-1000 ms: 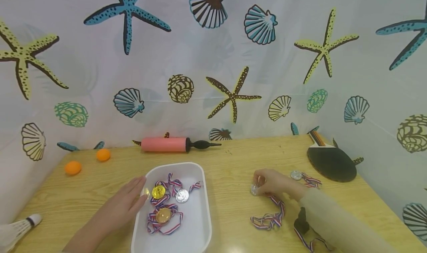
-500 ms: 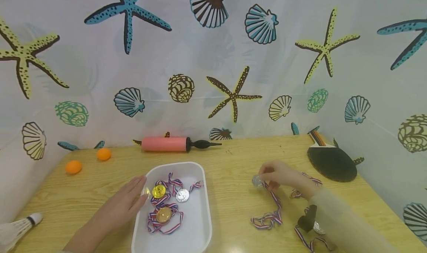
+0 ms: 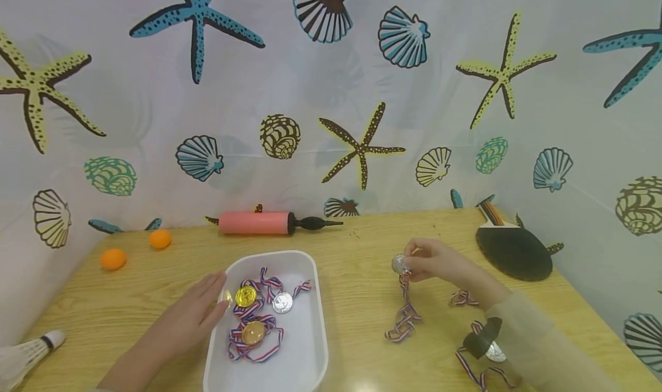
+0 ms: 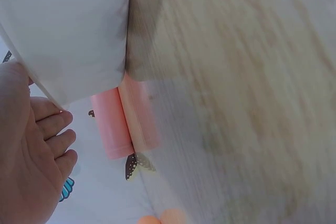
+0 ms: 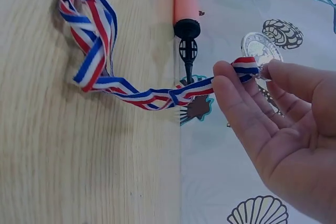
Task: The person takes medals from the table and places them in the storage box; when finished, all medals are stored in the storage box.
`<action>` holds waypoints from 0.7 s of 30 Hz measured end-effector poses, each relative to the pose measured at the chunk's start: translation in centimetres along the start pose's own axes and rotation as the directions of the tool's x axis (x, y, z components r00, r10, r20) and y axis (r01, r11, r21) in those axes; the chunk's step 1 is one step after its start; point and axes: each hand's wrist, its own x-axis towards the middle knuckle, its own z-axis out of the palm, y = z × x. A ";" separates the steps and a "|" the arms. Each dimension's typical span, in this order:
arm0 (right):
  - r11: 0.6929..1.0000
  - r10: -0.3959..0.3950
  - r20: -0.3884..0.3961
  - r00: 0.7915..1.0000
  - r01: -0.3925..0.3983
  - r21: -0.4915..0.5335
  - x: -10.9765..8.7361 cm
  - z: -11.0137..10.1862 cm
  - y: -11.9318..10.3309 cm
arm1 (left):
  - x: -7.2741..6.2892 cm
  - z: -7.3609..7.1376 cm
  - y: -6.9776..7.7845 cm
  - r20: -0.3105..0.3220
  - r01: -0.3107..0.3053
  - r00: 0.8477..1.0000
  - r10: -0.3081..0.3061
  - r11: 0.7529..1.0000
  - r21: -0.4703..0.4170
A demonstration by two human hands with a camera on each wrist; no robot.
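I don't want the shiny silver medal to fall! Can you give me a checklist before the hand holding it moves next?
1. Right grip pinching the silver medal where its ribbon joins: ok.
2. Ribbon hanging straight: not ok, it's twisted and bunched.
3. Ribbon's lower end clear of the table: cannot tell.
4. Left grip touching the side of the white tray: ok.
5. Bare space inside the tray: ok, some shows at the lower right in the head view.

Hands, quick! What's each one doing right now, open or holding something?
Left hand: open, fingers at the rim of the white tray.
Right hand: holding a silver medal.
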 end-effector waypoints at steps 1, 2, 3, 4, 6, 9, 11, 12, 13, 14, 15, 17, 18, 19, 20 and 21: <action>1.000 -0.003 -0.004 1.000 0.003 -0.004 0.0 0.0 -0.1 | 0.0 0.0 0.0 0.003 0.002 1.000 -0.002 1.000 0.001; 1.000 -0.005 -0.010 1.000 0.005 -0.016 -0.1 0.0 -0.1 | 0.0 0.0 0.0 0.005 0.004 1.000 -0.004 1.000 0.001; 1.000 -0.004 -0.016 1.000 0.003 -0.027 -0.1 0.0 -0.2 | 0.0 0.0 0.0 0.010 0.008 1.000 -0.008 1.000 0.000; 0.999 -0.004 -0.024 1.000 0.003 -0.037 -0.2 0.1 -0.3 | 0.0 0.0 0.0 0.009 0.007 1.000 -0.007 1.000 -0.001; 0.999 -0.004 -0.040 0.999 0.002 -0.049 -0.3 0.1 -0.4 | 0.0 0.0 0.0 0.013 0.009 1.000 -0.009 1.000 -0.001; 0.999 0.000 -0.061 0.998 -0.002 -0.037 -0.4 0.2 -0.6 | 0.0 -0.1 0.1 0.016 0.011 1.000 -0.011 1.000 -0.003; 1.000 0.008 -0.069 0.998 -0.009 -0.013 -0.4 0.1 -0.7 | 0.0 -0.2 0.1 0.018 0.013 1.000 -0.013 1.000 -0.003; 1.000 0.007 -0.069 0.998 -0.007 -0.001 -0.4 0.1 -0.8 | 0.0 -0.2 0.1 0.018 0.012 1.000 -0.012 1.000 -0.003; 1.000 0.006 -0.071 0.997 -0.004 0.018 -0.4 0.0 -0.8 | 0.0 -0.2 0.2 0.020 0.014 1.000 -0.014 1.000 -0.003; 1.000 0.002 -0.072 0.997 0.000 0.031 -0.3 0.0 -0.9 | -0.1 -0.2 0.2 0.021 0.015 1.000 -0.015 1.000 -0.005; 0.999 -0.005 -0.073 0.997 0.008 0.043 -0.3 0.0 -0.9 | -0.1 -0.2 0.2 0.022 0.016 1.000 -0.016 1.000 -0.006; 0.998 -0.021 -0.078 0.997 0.026 0.065 -0.3 -0.1 -1.1 | -0.1 -0.2 0.2 0.017 0.012 1.000 -0.011 1.000 -0.004; 0.996 -0.031 -0.080 0.996 0.037 0.079 -0.3 -0.1 -1.2 | -0.1 -0.2 0.2 0.018 0.011 1.000 -0.011 1.000 -0.002; 0.995 -0.037 -0.085 0.996 0.045 0.089 -0.3 -0.1 -1.4 | 0.0 -0.2 0.2 0.019 0.012 1.000 -0.012 1.000 -0.003; 0.994 -0.042 -0.089 0.995 0.051 0.100 -0.3 -0.1 -1.5 | 0.0 -0.2 0.2 0.020 0.013 1.000 -0.013 1.000 -0.003; 0.992 -0.046 -0.094 0.995 0.057 0.114 -0.3 0.0 -1.6 | 0.0 -0.2 0.1 0.021 0.015 1.000 -0.015 1.000 -0.003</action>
